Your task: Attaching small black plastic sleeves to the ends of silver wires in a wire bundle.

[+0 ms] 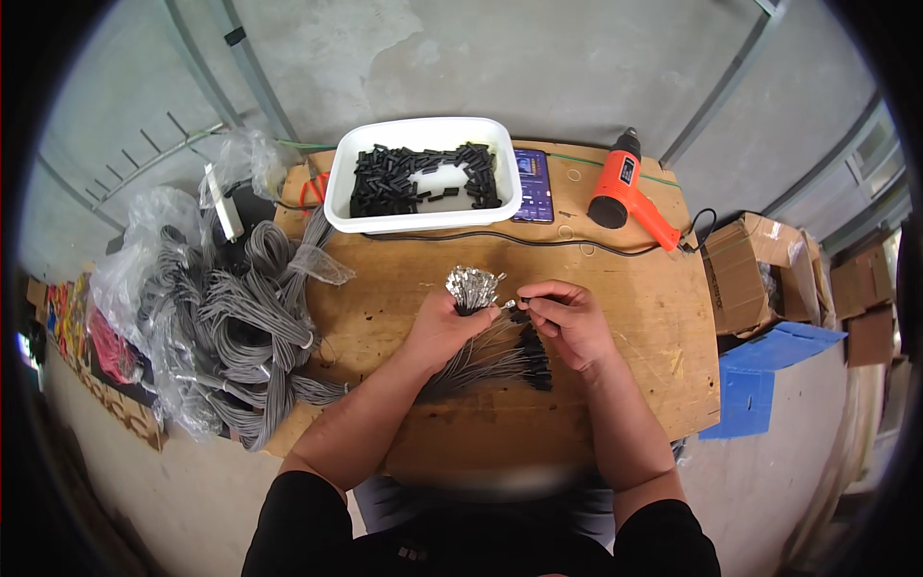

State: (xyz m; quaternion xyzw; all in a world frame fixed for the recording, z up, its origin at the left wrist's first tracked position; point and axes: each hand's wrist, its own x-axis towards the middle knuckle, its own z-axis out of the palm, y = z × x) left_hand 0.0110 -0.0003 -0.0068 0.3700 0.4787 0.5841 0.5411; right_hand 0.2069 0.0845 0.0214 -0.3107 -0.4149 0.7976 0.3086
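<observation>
My left hand (437, 329) is closed around a bundle of thin grey wires, whose silvery metal terminals (471, 285) fan out above the thumb. Just to its right, my right hand (580, 325) pinches a small black sleeve (523, 302) between thumb and fingertips. One terminal (510, 304) sticks out from the bundle and meets the sleeve; how far it sits inside cannot be made out. Below the hands, loose wires (471, 365) run across the tabletop to a row of black ends (535, 358) beside my right wrist.
Beyond my hands a white tub (338, 213) holds many black sleeves (385, 178). A phone (535, 188) and an orange heat gun (625, 188) lie right of it, with a black cord (461, 235) crossing in front. Coiled grey wires (255, 317) crowd the wooden table's (663, 327) left side.
</observation>
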